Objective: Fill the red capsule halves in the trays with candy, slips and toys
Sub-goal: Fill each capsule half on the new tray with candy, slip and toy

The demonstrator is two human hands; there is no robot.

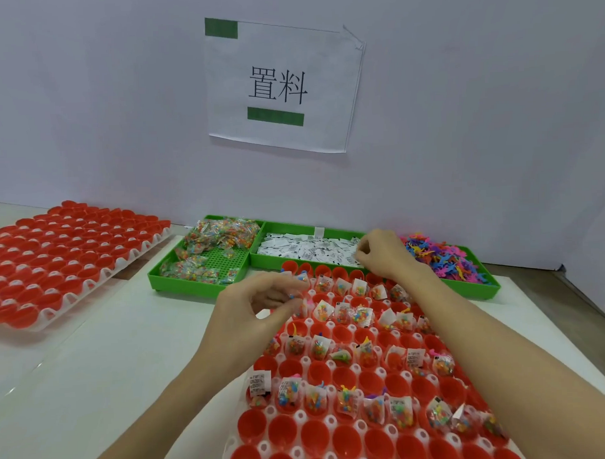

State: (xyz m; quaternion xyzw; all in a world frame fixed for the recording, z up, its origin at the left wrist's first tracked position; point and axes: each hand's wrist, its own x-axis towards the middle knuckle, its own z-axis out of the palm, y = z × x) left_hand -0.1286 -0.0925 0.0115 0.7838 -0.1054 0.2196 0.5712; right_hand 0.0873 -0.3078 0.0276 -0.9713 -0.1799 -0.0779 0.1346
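Closest to you is the white tray (pixel 230 448) packed with red capsule halves (pixel 284 431). The front rows are bare cups, while lots of the ones further back already have candy packets (pixel 360 316), folded slips (pixel 256 383) and little toys poking out.

Your left hand (pixel 259 299) hovers over the far left part of that tray, fingers curled, thumb and fingertips pinching something small. It's too blurred to say what. Your right hand (pixel 384 252) reaches past the tray's back edge into the middle green bin (pixel 277 226), fingers curled down into the white slip pile (pixel 308 248). Can't really tell if it has actually got one.

Behind the tray sit three green bins in a row against the wall: loose candy packs (pixel 219 237) on the left, slips in the middle, a heap of colourful plastic toys (pixel 442 255) on the right. Your right forearm lies diagonally across the tray's right side and covers some cups.

Off to the left on the desk (pixel 93 357) there's a second tray (pixel 72 258) of red halves, well apart from the first. A paper sign (pixel 282 85) with green tape hangs on the wall (pixel 84 99).
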